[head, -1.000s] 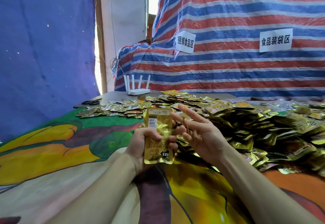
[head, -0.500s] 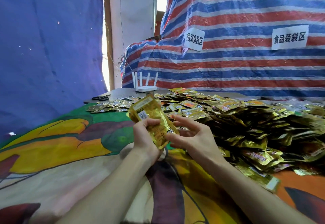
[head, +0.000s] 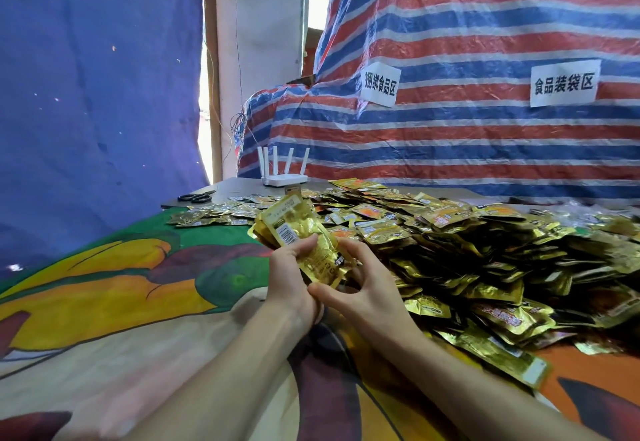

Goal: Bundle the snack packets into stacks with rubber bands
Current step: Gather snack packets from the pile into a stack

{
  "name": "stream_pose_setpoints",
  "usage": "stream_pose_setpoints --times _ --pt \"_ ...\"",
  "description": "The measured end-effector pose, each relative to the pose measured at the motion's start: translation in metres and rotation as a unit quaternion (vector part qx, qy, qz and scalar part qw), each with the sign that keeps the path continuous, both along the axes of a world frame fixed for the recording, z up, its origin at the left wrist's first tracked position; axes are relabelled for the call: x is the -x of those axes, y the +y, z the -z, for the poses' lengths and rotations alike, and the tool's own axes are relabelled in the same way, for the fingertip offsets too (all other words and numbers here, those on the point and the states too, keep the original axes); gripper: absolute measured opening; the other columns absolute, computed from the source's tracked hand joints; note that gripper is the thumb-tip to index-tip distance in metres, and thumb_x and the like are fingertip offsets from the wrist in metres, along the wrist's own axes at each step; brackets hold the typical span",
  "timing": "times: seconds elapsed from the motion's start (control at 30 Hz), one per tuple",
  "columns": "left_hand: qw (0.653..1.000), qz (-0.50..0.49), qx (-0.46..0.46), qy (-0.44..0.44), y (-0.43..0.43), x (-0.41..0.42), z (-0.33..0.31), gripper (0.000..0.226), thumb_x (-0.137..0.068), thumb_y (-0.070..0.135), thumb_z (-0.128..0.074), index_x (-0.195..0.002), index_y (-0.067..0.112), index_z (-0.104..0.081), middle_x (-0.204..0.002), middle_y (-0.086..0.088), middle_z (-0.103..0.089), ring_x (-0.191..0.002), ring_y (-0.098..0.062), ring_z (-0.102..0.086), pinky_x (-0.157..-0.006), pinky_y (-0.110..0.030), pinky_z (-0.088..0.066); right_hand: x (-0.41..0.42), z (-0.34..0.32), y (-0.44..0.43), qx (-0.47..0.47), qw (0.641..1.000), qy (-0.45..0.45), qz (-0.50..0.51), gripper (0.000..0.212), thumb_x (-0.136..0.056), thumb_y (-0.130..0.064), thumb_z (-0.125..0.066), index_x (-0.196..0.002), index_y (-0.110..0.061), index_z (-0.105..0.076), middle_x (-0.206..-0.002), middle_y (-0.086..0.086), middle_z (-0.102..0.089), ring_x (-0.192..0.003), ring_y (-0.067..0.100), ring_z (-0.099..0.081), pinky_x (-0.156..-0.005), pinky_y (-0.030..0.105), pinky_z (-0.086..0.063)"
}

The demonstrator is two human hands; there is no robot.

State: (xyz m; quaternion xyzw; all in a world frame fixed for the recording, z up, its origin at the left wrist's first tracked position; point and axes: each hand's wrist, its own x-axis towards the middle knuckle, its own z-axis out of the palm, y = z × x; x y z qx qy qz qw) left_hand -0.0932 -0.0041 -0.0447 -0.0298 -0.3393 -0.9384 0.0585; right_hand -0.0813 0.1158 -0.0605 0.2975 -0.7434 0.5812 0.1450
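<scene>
The left hand (head: pixel 291 288) grips the stack of gold foil snack packets (head: pixel 299 236) above the brightly printed tablecloth (head: pixel 138 302), thumb across the barcoded face and fingers wrapped behind; the stack is held clear of the cloth, just left of the large heap of loose gold packets (head: pixel 485 260). The right hand (head: pixel 367 298) sits against the left; its thumb and forefinger curl into a ring round the stack's lower end.

The relation that governs the next move is the stack's long axis. It runs from upper left, away from us, down to lower right, and the lower right end points straight into the right hand. We judge the step in hand to be banding this stack; the right hand is nearer the free end, so a band would go on from that end and travel up the axis toward the left thumb, seating across the short width. We cannot make out a rubber band on either hand; it may be hidden among the fingers.

Risk, in our judgement: the foil looks slick and the packets fan slightly at the upper end — a slack left grip would let them slide apart.

Beyond the heap stand a white router with upright antennas (head: pixel 284 179) and black scissors (head: pixel 197 196).
</scene>
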Motion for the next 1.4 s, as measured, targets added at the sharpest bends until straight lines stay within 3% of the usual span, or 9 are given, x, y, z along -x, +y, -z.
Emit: stream_pose_setpoints --times 0.1,0.2,0.47,0.6,0.8,1.03,1.23,1.33,1.4 --pt "1.000 0.022 0.010 0.018 0.000 0.000 -0.001 0.016 -0.066 0.018 -0.068 -0.073 0.011 -0.081 -0.090 -0.015 -0.075 -0.080 -0.035 -0.074 -0.082 -0.053 -0.059 0.000 -0.002 0.000 0.023 1.000 0.010 -0.003 0.069 -0.076 -0.008 -0.087 -0.135 -0.019 -0.053 -0.129 -0.006 -0.059 -0.113 -0.007 -0.059 -0.092 0.016 -0.051" --pt "0.998 0.037 0.022 0.042 0.005 0.000 0.000 0.026 -0.072 0.018 -0.068 -0.093 0.009 -0.079 -0.101 -0.016 -0.074 -0.093 -0.033 -0.073 -0.093 -0.052 -0.055 0.001 -0.004 0.004 0.052 0.998 0.042 0.019 0.061 -0.074 -0.004 -0.087 -0.119 -0.031 -0.055 -0.115 -0.012 -0.063 -0.105 -0.011 -0.060 -0.083 0.006 -0.046" --pt "0.996 0.074 0.017 0.051 0.013 -0.003 0.003 0.033 -0.078 0.013 -0.060 -0.105 0.010 -0.079 -0.111 -0.015 -0.073 -0.104 -0.033 -0.071 -0.102 -0.052 -0.049 0.006 -0.002 0.005 0.084 0.993 0.066 0.041 0.062 -0.068 -0.001 -0.089 -0.120 -0.019 -0.061 -0.115 -0.007 -0.068 -0.110 0.007 -0.066 -0.089 0.024 -0.057" --pt "0.991 0.130 0.001 0.008 0.013 -0.006 0.001 0.048 -0.081 0.011 -0.054 -0.128 0.006 -0.065 -0.125 -0.021 -0.067 -0.113 -0.039 -0.066 -0.101 -0.053 -0.048 0.007 -0.006 0.005 0.091 0.995 0.029 0.029 0.097 -0.064 -0.009 -0.093 -0.143 -0.042 -0.048 -0.122 0.006 -0.060 -0.113 0.012 -0.065 -0.096 0.025 -0.052" --pt "0.988 0.148 -0.038 0.028 0.009 -0.002 0.000 0.044 -0.084 0.009 -0.050 -0.121 0.011 -0.072 -0.120 -0.021 -0.069 -0.100 -0.037 -0.071 -0.090 -0.051 -0.055 0.005 -0.014 0.010 0.107 0.994 -0.013 0.011 0.037 -0.074 -0.010 -0.080 -0.107 -0.024 -0.070 -0.098 -0.011 -0.075 -0.096 0.002 -0.070 -0.077 0.019 -0.056" --pt "0.985 0.166 0.037 0.026 0.010 -0.007 -0.002 0.045 -0.070 0.023 -0.071 -0.113 0.007 -0.075 -0.117 -0.015 -0.069 -0.097 -0.029 -0.069 -0.091 -0.042 -0.050 0.003 -0.035 0.026 0.073 0.996 -0.029 0.043 0.028 -0.081 -0.013 -0.082 -0.103 -0.029 -0.075 -0.095 -0.007 -0.076 -0.094 0.008 -0.072 -0.073 0.030 -0.061" --pt "0.985 0.123 0.123 -0.001 0.010 -0.011 -0.001 0.052 -0.080 0.039 -0.058 -0.119 0.005 -0.067 -0.112 -0.015 -0.071 -0.093 -0.027 -0.066 -0.082 -0.040 -0.049 0.019 -0.086 0.067 0.013 0.971 -0.042 0.237 0.028 -0.081 -0.026 -0.081 -0.108 -0.024 -0.072 -0.091 -0.005 -0.071 -0.081 0.012 -0.071 -0.067 0.030 -0.061" --pt "0.980 0.112 0.163 0.004 0.012 -0.011 0.001 0.050 -0.077 0.040 -0.057 -0.111 0.007 -0.071 -0.108 -0.012 -0.073 -0.086 -0.024 -0.067 -0.077 -0.037 -0.047 0.036 -0.102 0.077 -0.115 0.932 -0.018 0.344 0.023 -0.086 -0.023 -0.073 -0.106 -0.014 -0.069 -0.086 0.004 -0.069 -0.066 0.013 -0.063 -0.045 0.017 -0.042" --pt "0.978 0.111 0.179 0.007 0.013 -0.012 0.002 0.045 -0.076 0.040 -0.057 -0.104 0.008 -0.073 -0.102 -0.011 -0.073 -0.080 -0.022 -0.065 -0.073 -0.035 -0.045 0.041 -0.101 0.074 -0.273 0.873 -0.002 0.403 0.017 -0.088 -0.025 -0.065 -0.093 -0.009 -0.065 -0.092 0.013 -0.069 -0.074 0.022 -0.062 -0.052 0.024 -0.045"
